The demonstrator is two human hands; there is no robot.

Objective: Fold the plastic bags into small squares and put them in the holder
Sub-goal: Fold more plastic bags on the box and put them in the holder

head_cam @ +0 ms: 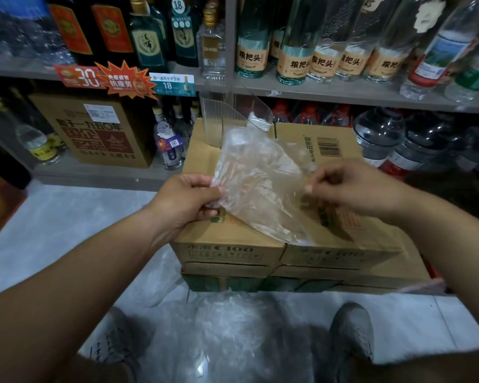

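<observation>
A clear plastic bag (260, 183) is held up in the air over the top of a stack of cardboard boxes (332, 134), partly hiding the box top behind it. The left hand (188, 200) pinches the bag's left edge between thumb and curled fingers; the right hand (351, 189) pinches its right edge the same way. The bag's lower corner hangs down near the front edge of the top box. At the far edge of that box stands the holder (219, 120), a clear ribbed tub with a slanted open side, where a small whitish wad shows. Behind it run shelves (315, 91) of bottles (291, 59) and a brown carton (100, 128). On the floor, a heap of loose clear bags (227, 322) lies between two grey shoes (351, 333).
</observation>
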